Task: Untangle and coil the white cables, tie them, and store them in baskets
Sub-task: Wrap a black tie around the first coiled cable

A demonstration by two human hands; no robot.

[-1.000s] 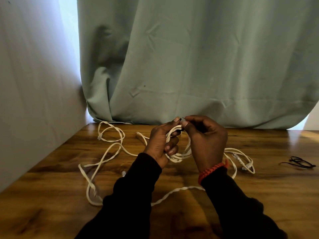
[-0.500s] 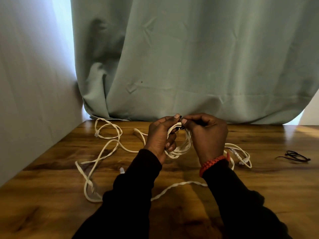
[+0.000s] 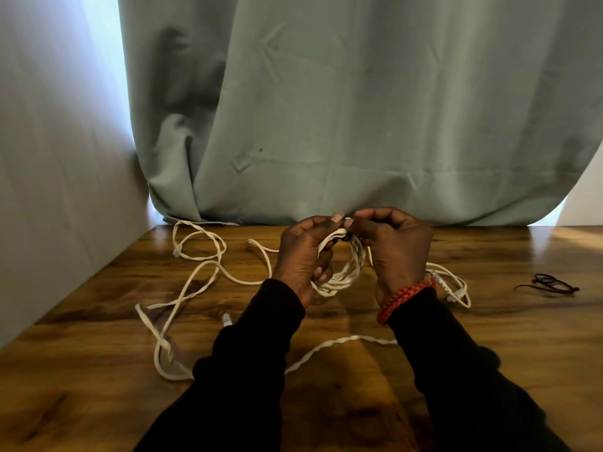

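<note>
Head view: wooden table [image 3: 489, 353] carries everything, with loose white cable [image 3: 195, 275] sprawling in open loops to the left of the hands and trailing back toward the sleeves. A second small bundle [image 3: 456, 285] lies on the table just right of the right wrist. Between the hands, held above the table, hangs the coiled cable [image 3: 346, 272]; its loop stands roughly upright, long axis running top to bottom. Left hand [image 3: 303, 256] grips the coil's left side, fingers curled through it. Right hand [image 3: 391, 246] pinches at the coil's top, where a dark tie [image 3: 346, 237] crosses the strands between both thumbs. Judgement: the tie is being closed. Spare dark ties [image 3: 551, 283] lie well apart, far right, so nearer the right hand. No basket in view.
</note>
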